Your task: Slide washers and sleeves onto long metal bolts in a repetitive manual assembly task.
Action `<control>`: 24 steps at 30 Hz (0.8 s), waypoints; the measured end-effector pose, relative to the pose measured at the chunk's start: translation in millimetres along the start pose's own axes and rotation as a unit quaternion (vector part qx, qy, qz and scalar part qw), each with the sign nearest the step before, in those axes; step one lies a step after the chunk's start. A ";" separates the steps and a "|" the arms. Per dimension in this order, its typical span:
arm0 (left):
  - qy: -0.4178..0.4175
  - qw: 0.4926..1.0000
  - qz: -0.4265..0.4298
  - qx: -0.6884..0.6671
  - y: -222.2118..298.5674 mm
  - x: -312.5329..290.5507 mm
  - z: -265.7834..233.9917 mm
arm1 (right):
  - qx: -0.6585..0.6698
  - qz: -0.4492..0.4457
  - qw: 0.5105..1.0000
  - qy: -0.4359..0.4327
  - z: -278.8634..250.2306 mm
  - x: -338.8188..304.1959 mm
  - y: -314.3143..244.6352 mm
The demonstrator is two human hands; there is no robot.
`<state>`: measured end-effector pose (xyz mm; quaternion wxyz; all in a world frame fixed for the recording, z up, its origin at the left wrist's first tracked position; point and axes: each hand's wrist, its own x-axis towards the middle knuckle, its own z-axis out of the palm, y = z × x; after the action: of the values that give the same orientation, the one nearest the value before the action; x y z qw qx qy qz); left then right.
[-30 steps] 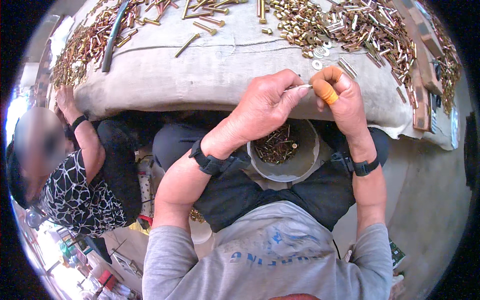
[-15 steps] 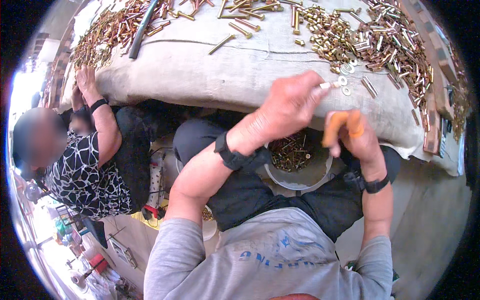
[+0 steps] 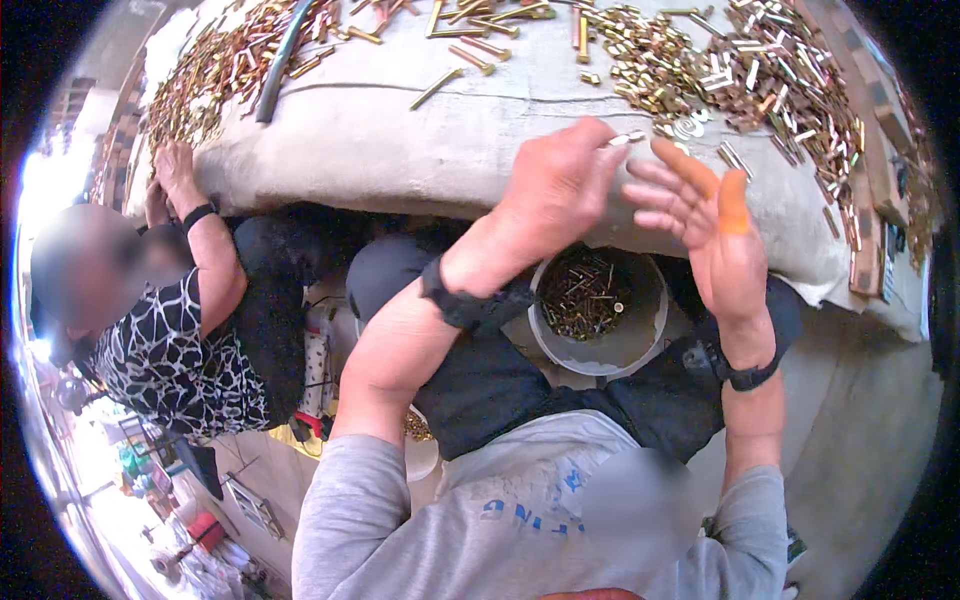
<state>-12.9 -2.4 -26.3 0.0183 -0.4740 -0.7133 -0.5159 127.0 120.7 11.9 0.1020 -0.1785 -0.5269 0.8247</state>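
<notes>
Small metal piece point(image 3: 629, 137) — in left hand point(image 3: 560, 185).

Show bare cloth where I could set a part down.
Widest: cloth between dark hose and left hand, below the lone slanted bolt. Smaller: front right, between right hand and metal heap. Crowded: upper left, fastener pile; upper right, metal heap, short gold pieces.

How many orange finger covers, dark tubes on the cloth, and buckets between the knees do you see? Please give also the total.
Orange finger covers on the right hand: 2
Dark tube on the cloth: 1
Bucket: 1
Total: 4
</notes>
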 end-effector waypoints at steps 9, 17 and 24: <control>-0.058 0.998 0.007 -0.028 27.2 -10.7 7.3 | 0.006 0.030 0.999 -0.025 -13.2 4.6 32.8; -0.068 0.989 -0.093 -0.096 11.5 -5.9 -3.6 | -0.067 -0.068 0.995 0.010 -17.3 5.9 16.7; -0.155 0.957 -0.164 -0.182 17.5 -7.1 -2.6 | -0.172 -0.104 0.979 0.032 -19.4 10.2 12.8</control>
<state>2.0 -8.6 -16.2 -0.2637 -0.4198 -0.6695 -0.5532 125.8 135.0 -8.9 0.1720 -0.1643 -0.6727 0.7007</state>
